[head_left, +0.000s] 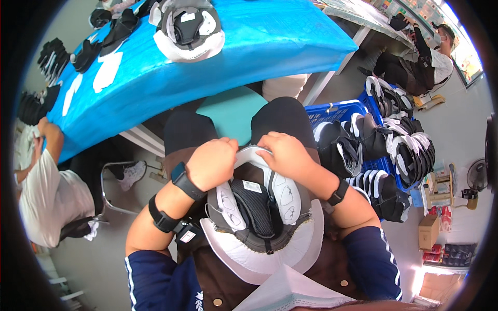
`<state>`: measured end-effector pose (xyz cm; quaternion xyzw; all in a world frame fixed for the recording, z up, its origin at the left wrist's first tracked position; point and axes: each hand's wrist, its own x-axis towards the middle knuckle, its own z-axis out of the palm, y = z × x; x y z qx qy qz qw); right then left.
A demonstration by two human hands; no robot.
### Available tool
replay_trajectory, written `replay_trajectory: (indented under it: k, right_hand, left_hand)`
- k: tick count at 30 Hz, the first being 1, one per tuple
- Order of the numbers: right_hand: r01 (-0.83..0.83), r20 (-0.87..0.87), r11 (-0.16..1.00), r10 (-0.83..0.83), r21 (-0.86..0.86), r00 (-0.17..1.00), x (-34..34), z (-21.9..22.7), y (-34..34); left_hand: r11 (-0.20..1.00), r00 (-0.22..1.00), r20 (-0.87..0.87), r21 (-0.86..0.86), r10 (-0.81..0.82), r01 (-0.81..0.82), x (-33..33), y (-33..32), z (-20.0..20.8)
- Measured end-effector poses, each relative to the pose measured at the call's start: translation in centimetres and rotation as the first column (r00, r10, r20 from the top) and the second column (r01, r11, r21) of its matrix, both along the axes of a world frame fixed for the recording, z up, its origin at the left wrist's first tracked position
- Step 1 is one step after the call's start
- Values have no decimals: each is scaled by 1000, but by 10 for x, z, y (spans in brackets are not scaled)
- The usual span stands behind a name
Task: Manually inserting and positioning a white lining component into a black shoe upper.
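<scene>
Head view shows the left hand (pixel 211 165) curled tight and the right hand (pixel 286 155) pinching, both gripping the far edge of a white-and-black padded liner (pixel 253 210) held before the brown apron (pixel 338 267), left of a blue basket (pixel 333 108)

Padded liner (pixel 255 206) over lap (pixel 281 118); tbl (pixel 275 32) ahead; bskt (pixel 336 108) to R; co-worker (pixel 58 199) to L.

A blue-covered table (pixel 290 36) spans the top of the frame. One person (pixel 57 205) sits at the left, another person (pixel 417 70) at upper right; a fan (pixel 478 174) and a cardboard box (pixel 428 231) are at the right.
</scene>
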<state>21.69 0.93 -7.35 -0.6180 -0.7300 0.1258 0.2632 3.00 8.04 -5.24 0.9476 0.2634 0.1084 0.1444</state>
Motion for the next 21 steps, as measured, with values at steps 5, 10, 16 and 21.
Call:
replay_trajectory:
  k: [5,10,16,21]
  right_hand:
    - [-76,-40,987,71,-139,997,11,5,-11]
    - [-61,14,989,60,133,998,5,2,-18]
    - [-41,-136,993,26,-108,990,8,-8,-20]
    - [5,-377,906,-181,-424,908,8,-2,-17]
  left_hand:
    - [991,998,49,-129,33,-26,-15,-2,-2]
    - [986,997,51,-158,58,-49,-26,-3,-4]
    - [982,985,138,-175,100,-75,-29,-11,-12]
    - [988,955,290,-153,57,-13,-34,-1,-39]
